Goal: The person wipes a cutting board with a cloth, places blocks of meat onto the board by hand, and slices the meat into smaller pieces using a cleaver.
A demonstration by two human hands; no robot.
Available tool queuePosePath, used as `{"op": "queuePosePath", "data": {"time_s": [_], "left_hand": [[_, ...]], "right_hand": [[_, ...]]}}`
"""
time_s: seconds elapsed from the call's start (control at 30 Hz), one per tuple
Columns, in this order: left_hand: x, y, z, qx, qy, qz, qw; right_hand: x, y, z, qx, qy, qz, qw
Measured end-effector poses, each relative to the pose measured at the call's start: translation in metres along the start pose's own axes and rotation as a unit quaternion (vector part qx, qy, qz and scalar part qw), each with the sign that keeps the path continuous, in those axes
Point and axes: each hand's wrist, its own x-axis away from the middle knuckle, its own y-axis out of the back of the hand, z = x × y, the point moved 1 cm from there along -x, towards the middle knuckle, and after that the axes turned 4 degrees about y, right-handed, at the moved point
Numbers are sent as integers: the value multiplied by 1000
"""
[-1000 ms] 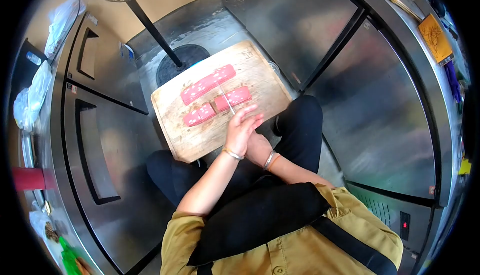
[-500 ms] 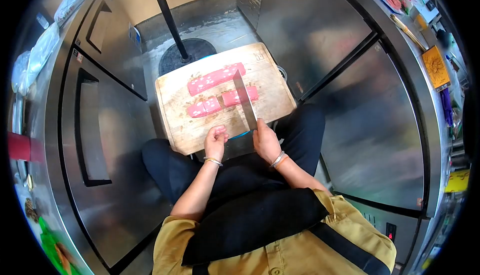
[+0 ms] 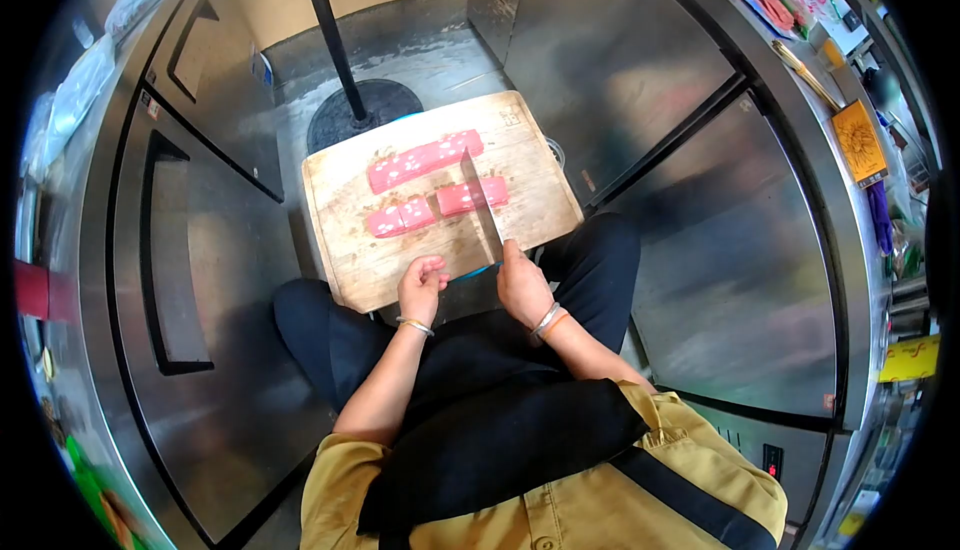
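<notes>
My right hand is wrapped round the handle of a knife, whose blade points up and away over the board. Near the front edge of the wooden cutting board, my left hand has its fingers curled together; whether anything small is in them I cannot make out. A long pink patterned piece lies towards the back of the board. In front of it are a shorter pink piece, partly behind the blade, and another pink piece with a cut line across it.
Steel cabinets stand at the left and right. Behind the board a black pole rises from a round base. Plastic bags hang at the left. An orange box sits on the right counter.
The knife, held low between both hands a second ago, now extends over the board in my right hand. My left hand has moved left and its fingers have curled. The view has shifted.
</notes>
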Motion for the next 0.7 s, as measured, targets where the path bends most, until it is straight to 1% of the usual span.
{"op": "queuePosePath", "data": {"time_s": [0.13, 0.23, 0.3, 0.33, 0.4, 0.43, 0.47, 0.5, 0.53, 0.6, 0.63, 0.7], "left_hand": [[0, -1, -1, 2, -1, 1, 1000], [-6, -1, 5, -25, -25, 9, 999], [-9, -3, -2, -95, -122, 18, 988], [-10, -2, -4, -95, -122, 18, 988], [1, -3, -47, -257, -157, -43, 953], [-3, 0, -53, -258, -156, -44, 953], [-8, 6, -60, -323, -231, -78, 914], [-12, 12, -67, -385, -303, -111, 865], [-17, 18, -73, -386, -301, -112, 865], [-26, 28, -85, -438, -283, -180, 834], [-32, 34, -86, -439, -282, -179, 834], [-46, 45, -82, -453, -239, -143, 847]], "right_hand": [[0, 1, 1, 10, 11, 2, 1000], [0, 2, 2, 11, 15, 3, 1000], [0, 1, 1, 9, 21, 0, 1000], [0, 0, -1, 8, 21, 1, 1000], [0, -1, -2, 7, 23, 3, 1000], [0, -1, -3, 5, 22, 0, 1000], [1, -1, -3, 3, 22, -2, 1000], [1, -1, -3, 2, 22, 0, 1000], [1, 0, -2, 3, 20, 2, 1000], [1, -1, -4, 2, 16, 6, 1000], [1, -3, -6, 7, 25, 5, 1000], [1, -4, -7, 11, 32, 4, 999]]}}
